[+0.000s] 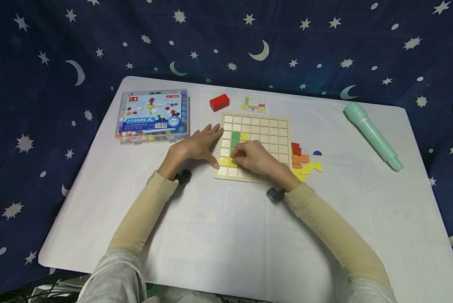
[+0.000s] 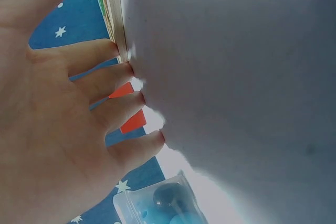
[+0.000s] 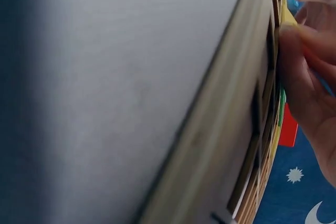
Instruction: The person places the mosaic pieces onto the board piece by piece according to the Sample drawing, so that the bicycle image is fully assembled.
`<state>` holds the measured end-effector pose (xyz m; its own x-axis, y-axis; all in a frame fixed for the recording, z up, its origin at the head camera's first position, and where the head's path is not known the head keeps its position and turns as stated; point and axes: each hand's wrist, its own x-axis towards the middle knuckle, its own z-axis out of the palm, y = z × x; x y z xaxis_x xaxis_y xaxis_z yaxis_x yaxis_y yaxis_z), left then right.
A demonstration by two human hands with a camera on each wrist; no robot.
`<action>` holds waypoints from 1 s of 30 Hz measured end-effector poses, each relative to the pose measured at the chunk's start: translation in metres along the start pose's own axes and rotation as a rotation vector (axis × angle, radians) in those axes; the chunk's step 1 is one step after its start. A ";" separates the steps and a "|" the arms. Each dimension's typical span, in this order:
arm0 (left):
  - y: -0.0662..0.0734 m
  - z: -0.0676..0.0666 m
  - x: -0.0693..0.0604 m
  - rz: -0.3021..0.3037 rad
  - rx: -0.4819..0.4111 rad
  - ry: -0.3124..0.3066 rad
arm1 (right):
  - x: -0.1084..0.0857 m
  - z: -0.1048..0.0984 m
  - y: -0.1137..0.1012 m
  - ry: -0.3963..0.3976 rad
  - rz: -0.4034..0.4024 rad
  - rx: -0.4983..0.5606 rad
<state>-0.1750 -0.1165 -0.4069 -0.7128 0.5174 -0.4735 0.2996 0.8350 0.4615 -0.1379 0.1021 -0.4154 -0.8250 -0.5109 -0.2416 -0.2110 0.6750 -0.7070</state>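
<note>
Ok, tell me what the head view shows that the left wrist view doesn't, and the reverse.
Only the head view: the right hand, the mint-green microphone-shaped object, the pattern card and the loose pieces right of the board.

Only the left wrist view: the palm side of the left hand.

Both: the left hand itself, the board, the red block, the plastic box (just a corner from the wrist) and the star-print cloth.
</note>
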 end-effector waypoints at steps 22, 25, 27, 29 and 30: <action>0.000 0.001 0.003 -0.003 -0.001 -0.009 | -0.009 0.008 0.000 0.119 -0.023 -0.031; 0.000 0.002 0.003 -0.009 -0.003 -0.006 | -0.013 0.008 0.003 0.142 -0.017 0.001; 0.000 0.002 0.002 -0.011 -0.003 0.000 | -0.016 0.008 0.005 0.163 -0.015 0.016; 0.001 0.002 0.001 -0.013 -0.004 0.006 | -0.021 0.006 0.007 0.177 -0.005 0.028; 0.001 0.002 0.001 -0.013 -0.004 0.008 | -0.023 0.004 0.008 0.182 -0.004 0.034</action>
<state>-0.1743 -0.1150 -0.4086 -0.7216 0.5052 -0.4735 0.2876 0.8408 0.4587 -0.1180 0.1171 -0.4183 -0.9061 -0.4066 -0.1168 -0.1992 0.6536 -0.7302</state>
